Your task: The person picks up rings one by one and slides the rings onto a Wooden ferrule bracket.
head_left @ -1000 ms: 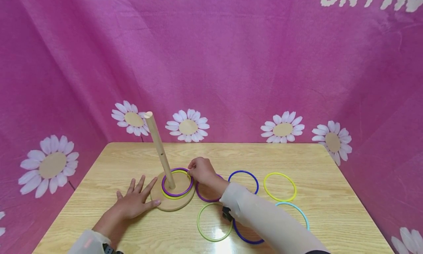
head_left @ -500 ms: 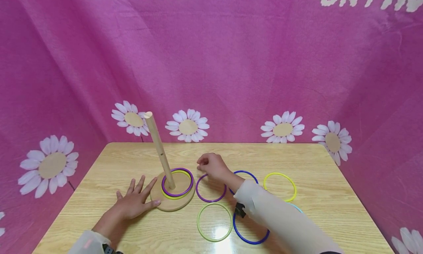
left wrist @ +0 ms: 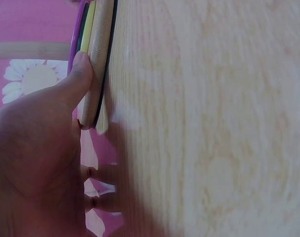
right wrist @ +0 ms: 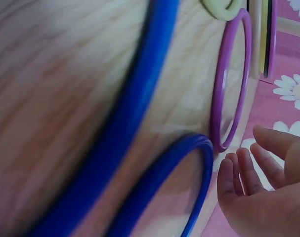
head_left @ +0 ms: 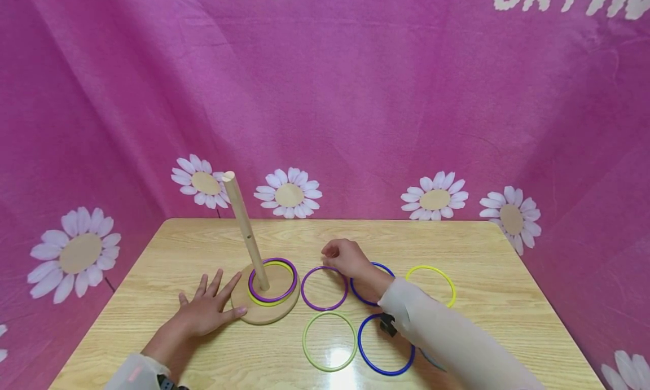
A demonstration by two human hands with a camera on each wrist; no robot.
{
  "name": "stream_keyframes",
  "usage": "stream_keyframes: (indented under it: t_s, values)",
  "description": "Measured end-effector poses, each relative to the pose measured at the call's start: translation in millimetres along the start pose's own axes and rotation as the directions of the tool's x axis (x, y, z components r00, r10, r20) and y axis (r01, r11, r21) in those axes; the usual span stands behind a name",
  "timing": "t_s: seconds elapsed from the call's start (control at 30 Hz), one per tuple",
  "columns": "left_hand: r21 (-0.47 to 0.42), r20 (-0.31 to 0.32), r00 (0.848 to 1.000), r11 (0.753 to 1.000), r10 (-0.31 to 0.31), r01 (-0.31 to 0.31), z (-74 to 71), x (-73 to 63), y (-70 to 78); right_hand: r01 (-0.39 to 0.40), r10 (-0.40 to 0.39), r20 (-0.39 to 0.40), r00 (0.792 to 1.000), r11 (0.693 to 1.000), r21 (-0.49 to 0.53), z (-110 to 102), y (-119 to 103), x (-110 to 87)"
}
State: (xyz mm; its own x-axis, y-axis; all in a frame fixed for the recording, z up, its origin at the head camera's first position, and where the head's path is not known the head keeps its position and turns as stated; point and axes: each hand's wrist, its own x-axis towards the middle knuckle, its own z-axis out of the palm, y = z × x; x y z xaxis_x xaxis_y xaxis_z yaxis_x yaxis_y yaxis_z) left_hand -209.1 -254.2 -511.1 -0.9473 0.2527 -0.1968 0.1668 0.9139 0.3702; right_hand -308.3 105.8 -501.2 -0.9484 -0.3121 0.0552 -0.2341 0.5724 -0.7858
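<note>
A wooden post (head_left: 244,226) rises from a round wooden base (head_left: 261,318). Around the post, a purple ring (head_left: 250,288) lies over a yellow ring (head_left: 259,302). My left hand (head_left: 205,311) has its fingers spread at the base's left side, the thumb resting on its rim in the left wrist view. Over the far edge of a second purple ring (head_left: 304,299) hovers my right hand (head_left: 350,259), holding nothing, its fingers loosely bent. The right wrist view shows that palm beside the second purple ring (right wrist: 219,89) and a blue ring (right wrist: 162,170).
On the wooden table (head_left: 203,232), a green ring (head_left: 305,353) and a near blue ring (head_left: 373,366) lie in front. Beyond them are a far blue ring (head_left: 355,294) and another yellow ring (head_left: 452,288), partly behind the right arm. A pink cloth (head_left: 355,113) hangs behind.
My right hand has left the purple ring on the base and moved right, over the second purple ring. The left hand stays in place.
</note>
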Motion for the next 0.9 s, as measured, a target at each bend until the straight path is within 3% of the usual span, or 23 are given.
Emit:
stream_keyframes:
  t_s: [0.47,0.9]
  values:
    - [0.029,0.027,0.999,0.999,-0.023,0.023,-2.7,-2.3,5.9,0.021,-0.018,0.051,0.999,0.998,-0.064,3.3,8.9,-0.7]
    - [0.031,0.008,1.0,0.999,-0.016,0.016,-2.6,-2.5,4.7,0.051,-0.045,0.033,0.998,0.98,-0.193,8.5,10.6,1.0]
